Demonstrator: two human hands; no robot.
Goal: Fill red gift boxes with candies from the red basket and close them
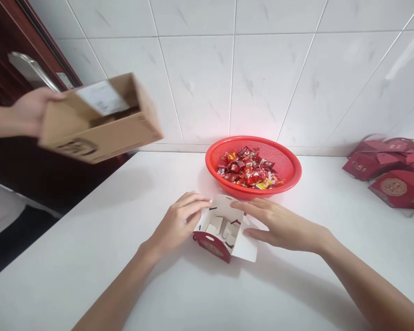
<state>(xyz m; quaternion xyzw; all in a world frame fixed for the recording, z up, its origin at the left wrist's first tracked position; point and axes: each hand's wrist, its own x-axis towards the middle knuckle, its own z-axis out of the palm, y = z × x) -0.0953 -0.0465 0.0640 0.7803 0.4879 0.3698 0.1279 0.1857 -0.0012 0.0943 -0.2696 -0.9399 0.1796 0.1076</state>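
A small red gift box (212,246) with a white inside stands open on the white table (89,243), its flaps spread. My left hand (181,220) holds the box's left flap, thumb and fingers around its edge. On the other side my right hand (274,223) has the right flap between thumb and fingers, with the fingertips over the upper rim. White folded tabs show inside the box. Just behind it sits a red plastic basket (286,177) with many wrapped candies (250,172), mostly red, a few yellow.
At the upper left, another person's hand (31,110) holds a tilted cardboard carton (117,135) above the table's left edge. Several folded red gift boxes (396,161) are grouped at the far right. A tiled wall (200,82) runs behind, and a dark door (3,69) is at left.
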